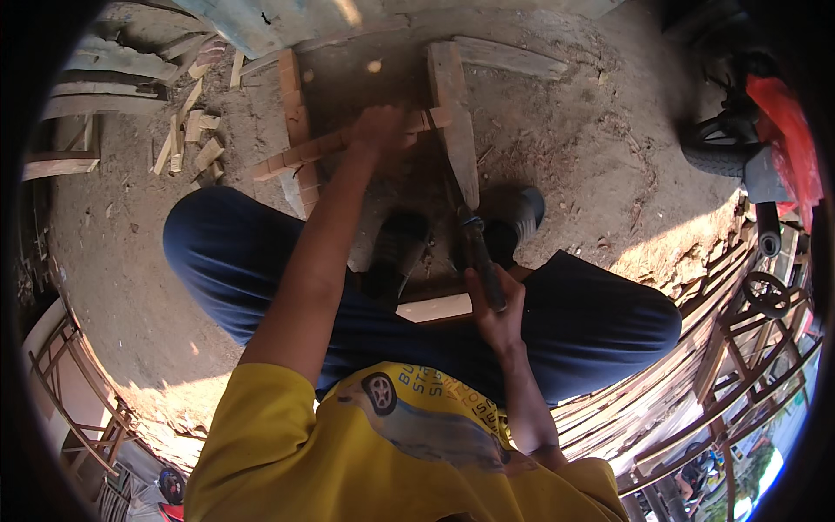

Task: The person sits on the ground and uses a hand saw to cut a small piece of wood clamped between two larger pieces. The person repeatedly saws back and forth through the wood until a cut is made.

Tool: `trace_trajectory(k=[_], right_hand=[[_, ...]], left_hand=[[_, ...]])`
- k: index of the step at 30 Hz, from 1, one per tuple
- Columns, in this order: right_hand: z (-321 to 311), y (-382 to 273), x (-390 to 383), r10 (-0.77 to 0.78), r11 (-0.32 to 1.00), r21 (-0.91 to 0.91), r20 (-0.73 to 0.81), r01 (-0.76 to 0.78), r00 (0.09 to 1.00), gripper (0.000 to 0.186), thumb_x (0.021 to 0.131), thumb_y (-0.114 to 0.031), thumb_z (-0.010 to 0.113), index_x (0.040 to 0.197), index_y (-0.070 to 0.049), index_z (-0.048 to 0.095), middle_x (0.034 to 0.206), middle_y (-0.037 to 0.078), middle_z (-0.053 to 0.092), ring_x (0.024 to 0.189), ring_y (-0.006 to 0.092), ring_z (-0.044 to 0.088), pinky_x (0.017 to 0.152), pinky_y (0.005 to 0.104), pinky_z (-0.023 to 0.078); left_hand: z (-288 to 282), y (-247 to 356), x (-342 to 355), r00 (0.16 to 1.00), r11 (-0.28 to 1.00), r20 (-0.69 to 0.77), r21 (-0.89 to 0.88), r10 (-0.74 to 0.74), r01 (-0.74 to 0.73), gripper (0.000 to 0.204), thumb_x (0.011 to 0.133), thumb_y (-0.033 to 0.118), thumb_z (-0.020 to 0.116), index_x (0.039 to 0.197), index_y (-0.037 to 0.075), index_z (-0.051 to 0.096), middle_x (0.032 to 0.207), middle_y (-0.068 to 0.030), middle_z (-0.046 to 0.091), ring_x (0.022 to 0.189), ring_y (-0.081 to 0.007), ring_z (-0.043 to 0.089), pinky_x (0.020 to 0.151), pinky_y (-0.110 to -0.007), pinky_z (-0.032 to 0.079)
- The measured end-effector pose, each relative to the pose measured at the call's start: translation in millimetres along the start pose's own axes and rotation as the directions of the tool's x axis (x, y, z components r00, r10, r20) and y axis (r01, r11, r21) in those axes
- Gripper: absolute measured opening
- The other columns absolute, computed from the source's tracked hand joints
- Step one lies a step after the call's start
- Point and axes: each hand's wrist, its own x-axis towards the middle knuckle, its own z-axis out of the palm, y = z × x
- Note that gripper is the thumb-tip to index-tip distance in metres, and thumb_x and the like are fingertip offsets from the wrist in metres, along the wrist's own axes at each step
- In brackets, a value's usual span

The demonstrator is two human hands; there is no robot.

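Observation:
My left hand (381, 130), slightly blurred, is closed on a reddish wooden strip (296, 157) with evenly spaced marks along it. The strip slants across two wooden supports: a marked reddish beam (296, 100) on the left and a grey plank (457, 122) on the right. In my right hand (499, 309), between my knees, is the dark handle of a long, thin-bladed tool that looks like a hand saw (450, 178). Its blade points away from me and reaches the strip near its right end. The blade's teeth cannot be made out.
Wood offcuts (187, 130) lie on the dirt floor at the far left. A grey board (511, 57) lies beyond the plank. A wheel (718, 157) and a red plastic bag (787, 130) are at right, with stacked wooden slats (609, 418) behind me.

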Motion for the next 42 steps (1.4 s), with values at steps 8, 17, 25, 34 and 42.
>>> trace_trajectory(k=[8,17,25,34,42], right_hand=[[3.7,1.4,2.5,-0.005,0.998,0.066,0.0,0.005,1.0,0.016,0.09,-0.014,0.064,0.084,0.0,0.06,0.06,-0.001,0.047,0.061,0.0029,0.039,0.051,0.0248,0.033],[1.7,5.0,4.3,-0.049,0.996,0.077,-0.001,0.049,0.999,0.015,0.09,-0.013,0.064,0.085,0.001,0.06,0.058,-0.001,0.048,0.058,0.003,0.04,0.049,0.0254,0.034],[2.2,0.1,5.2,-0.022,0.997,0.078,-0.011,0.023,1.0,0.014,0.09,-0.013,0.064,0.085,0.0,0.061,0.057,0.0,0.046,0.057,0.0031,0.04,0.049,0.0253,0.034],[1.4,-3.1,6.8,-0.025,0.999,0.047,0.014,0.025,1.0,0.018,0.09,-0.014,0.064,0.08,0.0,0.058,0.056,0.0,0.045,0.056,0.0036,0.039,0.048,0.0256,0.034],[0.2,-3.7,6.7,-0.004,0.999,0.047,0.008,0.004,1.0,0.019,0.09,-0.017,0.064,0.08,-0.001,0.058,0.056,0.002,0.046,0.056,0.004,0.041,0.049,0.0268,0.036]], left_hand=[[-24.0,-85.7,18.2,0.767,0.878,-0.518,-0.464,-0.379,0.121,0.052,0.079,0.05,0.063,0.102,0.003,0.064,0.095,-0.0178,0.069,0.086,-0.0373,0.066,0.077,-0.044,0.051],[21.9,-242.0,-12.6,0.703,0.718,0.217,-0.013,-0.678,0.696,0.055,0.077,0.045,0.062,0.114,0.005,0.065,0.115,-0.0209,0.064,0.109,-0.0373,0.06,0.091,-0.044,0.048],[59.7,-255.2,4.8,0.752,0.802,0.284,0.138,-0.594,0.581,0.048,0.081,0.039,0.057,0.113,0.003,0.066,0.116,-0.0205,0.064,0.109,-0.0375,0.06,0.092,-0.045,0.047],[76.2,-273.8,4.5,0.797,0.838,0.257,0.18,-0.546,0.516,0.041,0.086,0.031,0.052,0.111,0.002,0.066,0.117,-0.02,0.063,0.109,-0.0378,0.06,0.093,-0.045,0.047],[40.9,-229.8,-5.5,0.707,0.759,0.324,0.06,-0.629,0.648,0.057,0.086,0.041,0.048,0.129,0.003,0.055,0.136,-0.0185,0.051,0.124,-0.034,0.051,0.102,-0.042,0.042]])
